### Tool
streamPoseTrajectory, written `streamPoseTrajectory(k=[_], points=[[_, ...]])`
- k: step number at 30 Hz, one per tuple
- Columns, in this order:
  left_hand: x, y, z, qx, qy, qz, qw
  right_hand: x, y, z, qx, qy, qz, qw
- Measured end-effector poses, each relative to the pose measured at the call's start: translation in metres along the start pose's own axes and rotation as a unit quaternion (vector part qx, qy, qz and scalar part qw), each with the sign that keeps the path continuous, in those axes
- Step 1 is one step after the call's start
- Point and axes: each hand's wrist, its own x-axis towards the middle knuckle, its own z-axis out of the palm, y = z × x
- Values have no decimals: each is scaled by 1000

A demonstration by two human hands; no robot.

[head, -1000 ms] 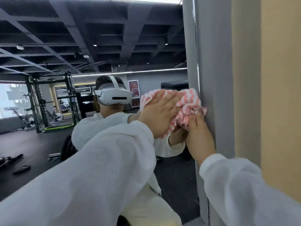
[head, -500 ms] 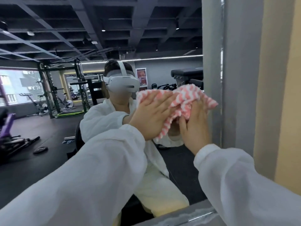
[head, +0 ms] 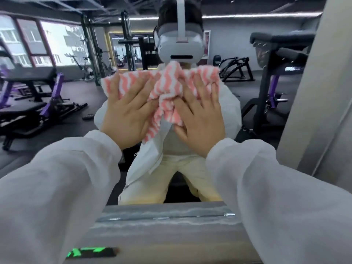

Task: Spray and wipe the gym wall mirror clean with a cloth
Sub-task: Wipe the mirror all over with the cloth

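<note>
A pink-and-white striped cloth (head: 167, 88) is spread and bunched against the wall mirror (head: 66, 96), in front of my reflection. My left hand (head: 127, 113) presses flat on the cloth's left part with straight, spread fingers. My right hand (head: 202, 119) presses flat on its right part, fingers straight too. The cloth's middle bunches and hangs down between the two hands. No spray bottle is in view.
The mirror's lower edge meets a grey ledge (head: 167, 216) below my arms. A grey wall panel (head: 314, 111) borders the mirror on the right. Benches and racks (head: 34, 103) show in the reflection. A green-lit strip (head: 91, 256) lies at the bottom.
Both hands slid the cloth left and down, away from the mirror's right edge to the area in front of my reflection. The view tilted down and the cloth spread wider.
</note>
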Motion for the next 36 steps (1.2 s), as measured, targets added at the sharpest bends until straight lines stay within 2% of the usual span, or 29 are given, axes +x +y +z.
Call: streamPoseTrajectory(k=[2,7,13,16,17,19,20,22,25,28,30,31,33,35,36], points=[[-26,10,2,-19,-18,3,1000,-35,-6,10,-17,-32,-50,998],[-109,53,6,-70,-90,44,993,-122,-39,22,-27,-189,-143,971],[-215,89,1,-118,-230,130,957,-177,-85,32,-15,-397,-232,888],[-254,87,-4,-127,-293,130,939,-182,-121,41,47,-523,-203,827],[-265,85,-6,-128,-309,134,933,-182,-134,43,73,-538,-182,820],[-280,81,-9,-130,-331,138,925,-186,-151,48,88,-524,-164,831],[-283,82,-10,-143,-336,130,922,-189,-154,50,76,-521,-184,830],[-283,88,-12,-174,-325,95,925,-192,-151,47,73,-543,-197,813],[-270,113,-6,-189,-303,71,931,-200,-131,34,65,-550,-201,808],[-253,146,6,-175,-293,68,937,-218,-106,20,79,-528,-147,833],[-237,166,10,-173,-281,54,943,-226,-93,9,70,-578,-124,804],[-226,172,10,-174,-273,47,945,-228,-86,4,51,-581,-117,804],[-197,172,9,-174,-235,32,956,-220,-70,-3,19,-522,-108,846],[-154,157,6,-160,-189,13,969,-194,-49,-6,-3,-406,-89,910],[-130,146,5,-143,-166,2,976,-174,-37,-7,-10,-359,-82,930]])
